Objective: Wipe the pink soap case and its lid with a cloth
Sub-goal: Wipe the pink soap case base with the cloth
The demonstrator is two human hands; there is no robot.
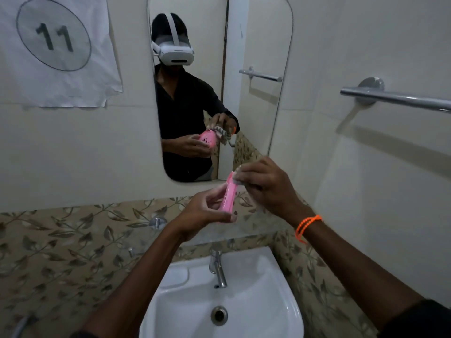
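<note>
My left hand holds a pink soap case part upright on its edge, above the sink, with fingers and thumb curled round its lower end. My right hand grips a pale cloth and presses it against the top end of the pink part. Most of the cloth is hidden under my fingers; the mirror reflection shows it bunched against the pink piece, which has small drain holes. I cannot tell whether this piece is the case or the lid. No other pink piece is in view.
A white washbasin with a chrome tap lies below my hands. A mirror hangs on the wall ahead, a paper sign marked 11 at the upper left, a chrome towel rail at the right.
</note>
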